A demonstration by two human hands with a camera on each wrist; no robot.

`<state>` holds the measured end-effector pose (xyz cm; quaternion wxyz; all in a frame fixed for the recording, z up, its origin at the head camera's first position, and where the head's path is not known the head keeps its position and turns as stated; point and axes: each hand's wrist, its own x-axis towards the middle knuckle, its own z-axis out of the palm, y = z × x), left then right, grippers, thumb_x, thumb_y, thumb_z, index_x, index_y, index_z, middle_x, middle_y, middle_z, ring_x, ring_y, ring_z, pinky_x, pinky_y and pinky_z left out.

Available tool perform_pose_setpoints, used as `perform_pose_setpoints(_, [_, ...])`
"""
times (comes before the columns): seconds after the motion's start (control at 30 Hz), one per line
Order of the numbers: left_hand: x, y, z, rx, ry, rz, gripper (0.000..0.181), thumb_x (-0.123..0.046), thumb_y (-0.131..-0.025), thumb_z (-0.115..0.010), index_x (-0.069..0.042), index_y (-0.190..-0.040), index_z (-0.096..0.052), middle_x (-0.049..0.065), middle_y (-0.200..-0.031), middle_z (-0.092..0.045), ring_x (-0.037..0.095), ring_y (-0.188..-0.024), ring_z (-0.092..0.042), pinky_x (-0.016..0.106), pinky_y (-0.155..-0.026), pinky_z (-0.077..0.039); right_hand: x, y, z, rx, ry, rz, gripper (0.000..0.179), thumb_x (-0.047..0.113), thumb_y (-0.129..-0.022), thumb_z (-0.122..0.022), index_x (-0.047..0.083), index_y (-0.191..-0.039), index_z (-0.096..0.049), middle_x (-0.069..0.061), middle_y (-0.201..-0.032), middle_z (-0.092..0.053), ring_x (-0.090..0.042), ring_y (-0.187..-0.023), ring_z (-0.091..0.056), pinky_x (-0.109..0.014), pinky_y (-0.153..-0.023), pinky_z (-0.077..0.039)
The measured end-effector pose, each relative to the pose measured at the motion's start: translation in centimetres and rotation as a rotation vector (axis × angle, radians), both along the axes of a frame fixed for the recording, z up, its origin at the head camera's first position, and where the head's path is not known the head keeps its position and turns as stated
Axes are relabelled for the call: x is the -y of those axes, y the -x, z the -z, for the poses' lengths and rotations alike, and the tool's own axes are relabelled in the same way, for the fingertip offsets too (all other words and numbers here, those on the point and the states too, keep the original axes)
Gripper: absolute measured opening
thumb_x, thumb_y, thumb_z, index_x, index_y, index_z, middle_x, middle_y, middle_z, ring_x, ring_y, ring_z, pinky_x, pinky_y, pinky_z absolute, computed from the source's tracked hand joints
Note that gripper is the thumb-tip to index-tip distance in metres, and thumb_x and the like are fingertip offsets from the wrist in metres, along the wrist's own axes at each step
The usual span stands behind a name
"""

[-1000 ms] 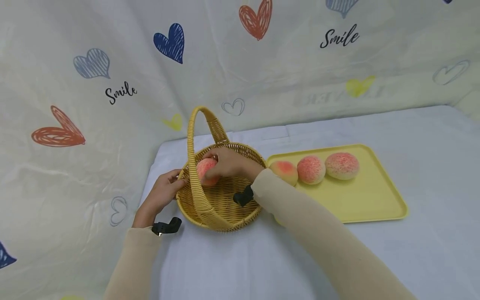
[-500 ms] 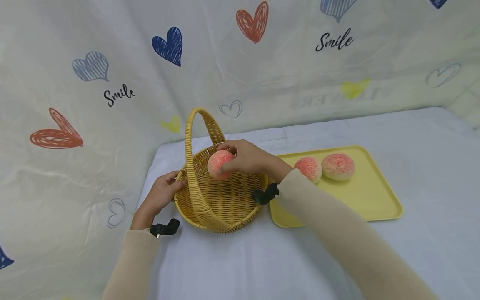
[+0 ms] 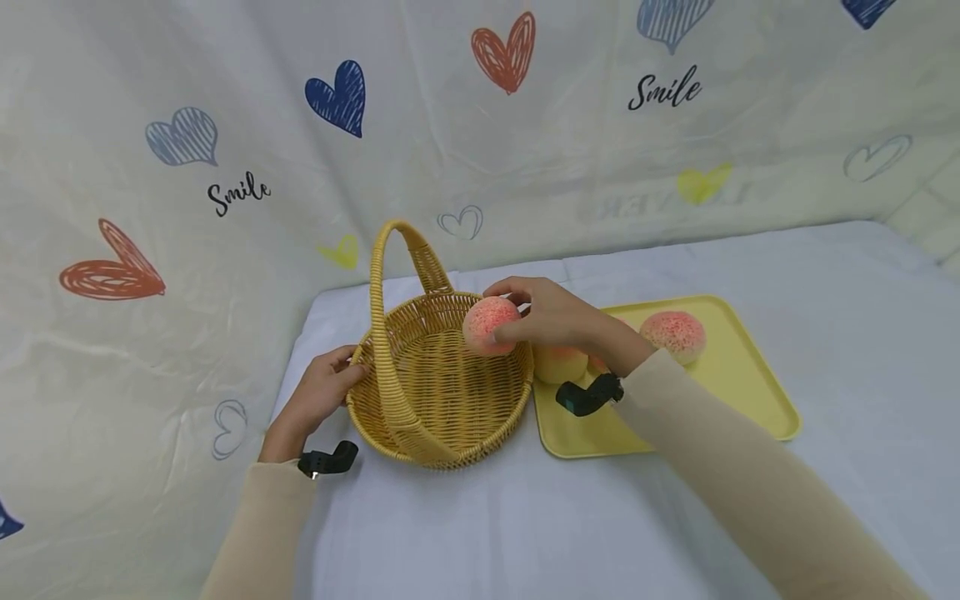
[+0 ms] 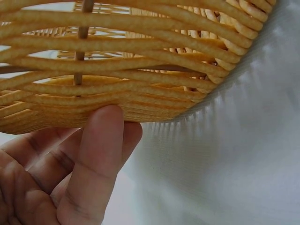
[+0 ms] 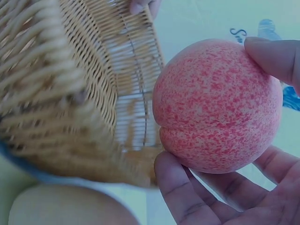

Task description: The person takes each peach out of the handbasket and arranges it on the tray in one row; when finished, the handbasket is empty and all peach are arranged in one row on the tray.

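My left hand (image 3: 324,387) pinches the left rim of a yellow wicker basket (image 3: 450,408) with an arched handle. In the left wrist view the thumb presses on the basket's weave (image 4: 140,70). My right hand (image 3: 558,315) grips a pink speckled peach (image 3: 489,327) above the basket's right side. Close up in the right wrist view, thumb and fingers lie around that peach (image 5: 218,108), apart from the wicker. Inside the basket only the woven bottom shows.
A yellow tray (image 3: 738,396) lies right of the basket. On it sit a yellowish peach (image 3: 561,367) beside the basket and a wide pink one (image 3: 672,333); another between them is mostly hidden behind my right hand. A white curtain with hearts (image 3: 420,133) stands behind.
My right hand has lifted the peach from inside the basket and carried it rightward to the right rim. The left hand stays on the left rim.
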<state>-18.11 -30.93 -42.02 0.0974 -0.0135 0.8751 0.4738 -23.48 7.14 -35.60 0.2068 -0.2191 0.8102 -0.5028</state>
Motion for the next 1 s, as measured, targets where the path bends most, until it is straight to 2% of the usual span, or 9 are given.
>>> perform_pose_setpoints(0.27, [0.0, -0.1, 0.0, -0.002, -0.01, -0.001, 0.043, -0.017, -0.104, -0.055, -0.004, -0.145, -0.057, 0.018, -0.114, -0.07, 0.02, -0.087, -0.068, 0.034, -0.069, -0.059, -3.6, -0.6, -0.3, -0.027, -0.041, 0.052, 0.068, 0.035, -0.086, -0.082, 0.024, -0.147, -0.056, -0.008, -0.138, -0.059, -0.031, -0.123, -0.06, -0.047, -0.101, -0.049])
perform_pose_setpoints(0.43, [0.0, -0.1, -0.1, -0.01, -0.006, 0.001, 0.043, -0.018, -0.104, -0.055, -0.003, -0.144, -0.057, 0.018, -0.113, -0.07, 0.018, -0.086, -0.067, 0.034, -0.069, -0.059, -6.3, -0.9, -0.7, -0.013, -0.032, 0.111, 0.065, 0.028, -0.089, -0.081, 0.022, -0.148, -0.055, -0.009, -0.14, -0.059, -0.03, -0.125, -0.059, -0.045, -0.1, -0.05])
perform_pose_setpoints(0.6, [0.0, -0.2, -0.1, -0.002, -0.029, 0.012, 0.046, -0.018, -0.105, -0.055, -0.001, -0.147, -0.054, 0.019, -0.115, -0.07, 0.016, -0.086, -0.068, 0.033, -0.069, -0.059, -9.3, -1.3, -1.1, -0.01, -0.024, 0.165, 0.064, 0.025, -0.091, -0.08, 0.021, -0.15, -0.054, -0.008, -0.139, -0.059, -0.029, -0.122, -0.062, -0.041, -0.097, -0.051])
perform_pose_setpoints(0.77, [0.2, -0.2, -0.1, 0.005, -0.035, 0.006, 0.044, -0.019, -0.105, -0.055, -0.003, -0.147, -0.055, 0.019, -0.115, -0.069, 0.016, -0.087, -0.069, 0.034, -0.07, -0.06, -12.4, -1.7, -1.1, -0.012, -0.057, 0.208, 0.067, 0.029, -0.093, -0.079, 0.022, -0.152, -0.049, -0.007, -0.144, -0.056, -0.027, -0.12, -0.063, -0.041, -0.095, -0.054])
perform_pose_setpoints(1.0, [0.1, -0.2, 0.0, 0.004, -0.031, 0.007, 0.044, -0.018, -0.105, -0.054, -0.004, -0.146, -0.056, 0.017, -0.111, -0.07, 0.018, -0.085, -0.069, 0.035, -0.07, -0.06, -16.3, -2.3, -1.0, -0.001, -0.099, 0.264, 0.071, 0.032, -0.095, -0.077, 0.021, -0.157, -0.042, -0.008, -0.15, -0.05, -0.032, -0.13, -0.056, -0.037, -0.095, -0.05])
